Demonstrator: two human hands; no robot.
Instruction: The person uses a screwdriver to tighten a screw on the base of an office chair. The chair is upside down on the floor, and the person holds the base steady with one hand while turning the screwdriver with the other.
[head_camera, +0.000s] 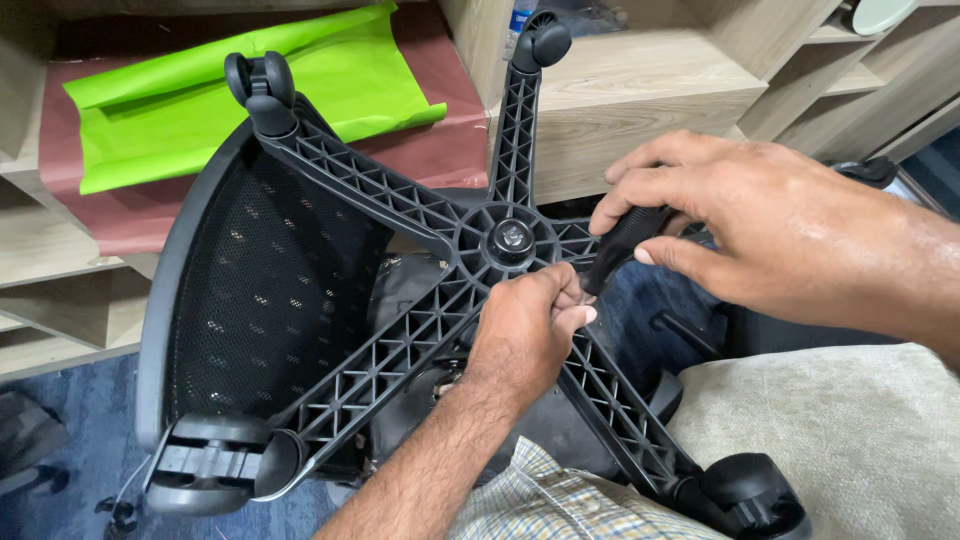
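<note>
Tool handle (622, 245) slanted down-left toward the hub (511, 238) of the chair base (400, 340); my right hand (780, 235) pinched it, my left hand (525, 330) fisted just below its tip.

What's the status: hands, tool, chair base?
Left hand fisted at the tool's tip by the chair base hub. Right hand grips the black tool handle. Chair overturned, casters up. Nothing in the way.
</note>
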